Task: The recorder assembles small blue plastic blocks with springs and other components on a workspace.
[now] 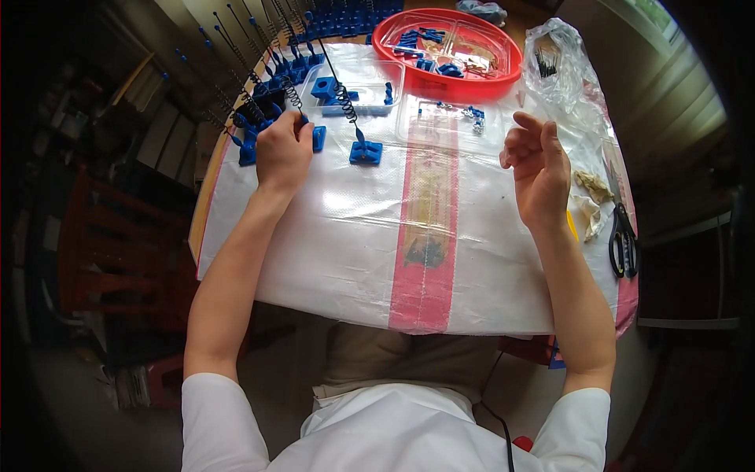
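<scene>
On the left of the table, my left hand (285,149) is closed around the lower part of a spring rod with a blue square base (318,138). Its black coil rises above my fingers, and my palm hides part of it. Just right of it stands another spring rod (363,151), upright on its own blue base. My right hand (543,169) is lifted over the table's right side, thumb apart from loosely bent fingers, with nothing visible in it. A clear tray (440,135) with small blue and silver parts lies between my hands.
More blue-based spring rods (291,67) crowd the far left. Behind them sit a clear box (397,79) of blue parts and a red basin (511,79) with divided parts. At right lie a plastic bag (562,98), crumpled cloth scraps (590,208) and black-handled scissors (622,244).
</scene>
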The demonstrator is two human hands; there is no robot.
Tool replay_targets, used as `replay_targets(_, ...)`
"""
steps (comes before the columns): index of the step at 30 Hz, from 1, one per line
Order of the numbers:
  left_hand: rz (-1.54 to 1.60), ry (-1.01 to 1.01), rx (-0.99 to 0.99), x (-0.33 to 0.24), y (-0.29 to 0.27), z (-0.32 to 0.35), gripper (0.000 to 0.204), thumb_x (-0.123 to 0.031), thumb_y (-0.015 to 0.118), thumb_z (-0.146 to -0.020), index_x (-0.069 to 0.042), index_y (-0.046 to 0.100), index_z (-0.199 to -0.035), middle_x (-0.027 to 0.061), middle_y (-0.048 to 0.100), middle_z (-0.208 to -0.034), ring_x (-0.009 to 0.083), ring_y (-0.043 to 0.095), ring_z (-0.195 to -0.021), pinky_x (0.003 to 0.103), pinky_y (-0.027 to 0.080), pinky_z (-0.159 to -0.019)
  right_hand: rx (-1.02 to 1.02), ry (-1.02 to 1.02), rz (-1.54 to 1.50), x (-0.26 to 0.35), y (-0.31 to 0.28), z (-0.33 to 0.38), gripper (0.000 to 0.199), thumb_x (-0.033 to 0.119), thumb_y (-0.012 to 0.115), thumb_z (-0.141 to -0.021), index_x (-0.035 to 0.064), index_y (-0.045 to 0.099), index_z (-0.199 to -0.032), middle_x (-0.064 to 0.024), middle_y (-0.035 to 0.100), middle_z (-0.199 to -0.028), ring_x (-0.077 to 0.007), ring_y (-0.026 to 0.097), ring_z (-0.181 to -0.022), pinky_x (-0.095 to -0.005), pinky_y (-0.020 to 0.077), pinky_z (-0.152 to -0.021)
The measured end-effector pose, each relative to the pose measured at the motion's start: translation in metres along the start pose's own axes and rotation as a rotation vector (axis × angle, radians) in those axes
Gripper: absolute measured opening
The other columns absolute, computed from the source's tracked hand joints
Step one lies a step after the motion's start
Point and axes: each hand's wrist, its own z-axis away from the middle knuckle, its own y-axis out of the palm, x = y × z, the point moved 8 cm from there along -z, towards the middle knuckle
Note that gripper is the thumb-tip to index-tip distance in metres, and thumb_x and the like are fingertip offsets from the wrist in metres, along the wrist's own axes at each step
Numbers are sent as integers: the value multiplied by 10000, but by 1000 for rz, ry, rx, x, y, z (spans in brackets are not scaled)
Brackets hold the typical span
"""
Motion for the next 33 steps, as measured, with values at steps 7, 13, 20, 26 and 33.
replay_targets(7,-76,2,4,4,-2,-6,274,-139,706,-868,17,672,-1090,183,724,-894,272,723,-775,346,555,-716,20,7,-14,-3,5,0,448,360,482,-1033,-56,584,-1161,-89,637,-854,-136,578,-719,-265,477,-664)
replay_targets(13,52,-1,-49,-19,-61,48,298,-56,713,-832,16,635,-1110,122,658,-889,211,651,-677,328,529,-635,3,-5,24,2,-2,2,454,364,484,-1031,-58,577,-1172,-88,637,-849,-132,574,-712,-261,474,-662)
replay_targets(20,340,-221,-76,146,-65,16,329,-119,729,-868,-17,650,-1171,27,662,-1042,98,588,-868,258,477,-804,32,21,19,-4,11,2,454,366,483,-1031,-54,570,-1180,-85,638,-846,-126,574,-698,-258,473,-649)
replay_targets(26,454,-247,46,148,-43,1,193,-116,705,-902,-5,694,-1060,-9,682,-907,64,584,-841,240,466,-781,35,16,37,-1,7,4,450,365,481,-1032,-49,569,-1184,-82,639,-841,-125,576,-692,-257,473,-645)
replay_targets(33,444,-220,-87,139,-89,18,153,-101,625,-962,17,665,-1053,21,695,-970,56,597,-846,212,473,-789,40,24,14,-2,14,6,385,314,503,-1030,-40,590,-1156,-73,638,-831,-119,570,-678,-248,464,-626)
